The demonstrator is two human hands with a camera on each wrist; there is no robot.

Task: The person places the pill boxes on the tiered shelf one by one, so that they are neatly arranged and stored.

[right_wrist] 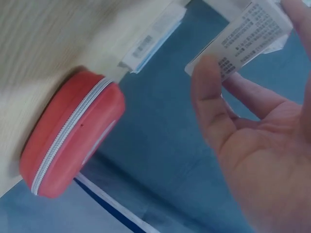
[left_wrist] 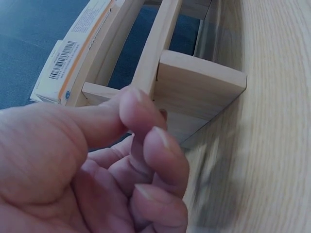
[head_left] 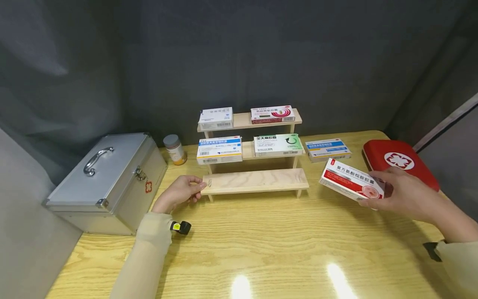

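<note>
Head view: the left end of the lowest shelf of a wooden stand (head_left: 257, 181) is pinched between the thumb and curled fingers of the left hand (head_left: 180, 193). A red and white box (head_left: 351, 181) is gripped by the partly closed right hand (head_left: 405, 195) and is held tilted above the table (head_left: 239, 245), right of the stand, near a red case (head_left: 401, 161). Four boxes (head_left: 278, 145) are borne by the upper shelves. A metal case (head_left: 108, 182) and a bottle (head_left: 174, 150) are placed at left.
</note>
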